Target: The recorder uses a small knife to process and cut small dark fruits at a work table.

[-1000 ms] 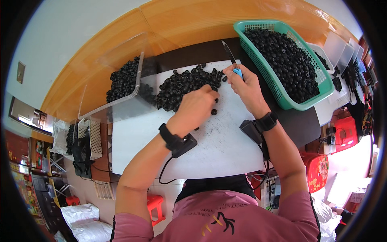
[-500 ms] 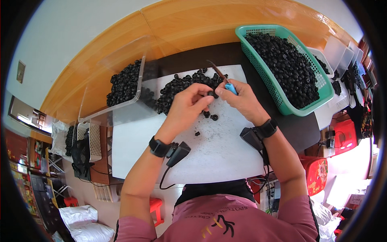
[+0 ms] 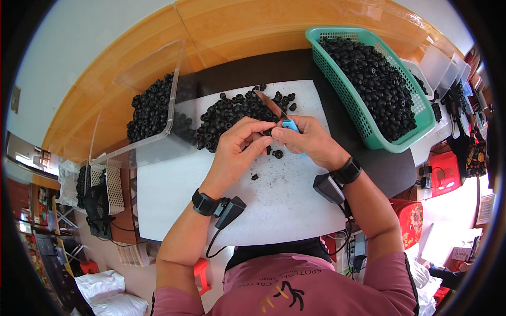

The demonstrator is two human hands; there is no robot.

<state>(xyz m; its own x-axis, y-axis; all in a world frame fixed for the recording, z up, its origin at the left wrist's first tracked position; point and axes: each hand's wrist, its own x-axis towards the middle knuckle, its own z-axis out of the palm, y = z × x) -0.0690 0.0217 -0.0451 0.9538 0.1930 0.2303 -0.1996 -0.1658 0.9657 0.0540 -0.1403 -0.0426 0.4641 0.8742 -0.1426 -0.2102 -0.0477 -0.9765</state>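
Knife (image 3: 289,125) is gripped in the right hand (image 3: 314,143) and a black part (image 3: 268,132) pinched between the fingers of the left hand (image 3: 238,147) above the white sheet (image 3: 226,217), apparently for trimming, steady control seemingly required next.

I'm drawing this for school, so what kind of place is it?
Maybe a home workshop: a green plastic basket and a clear plastic bin hold small black parts, and a red plastic stool stands nearby.

The blue-handled knife (image 3: 289,125), blade pointing forward and left, is just beside 1 small black piece (image 3: 268,132).
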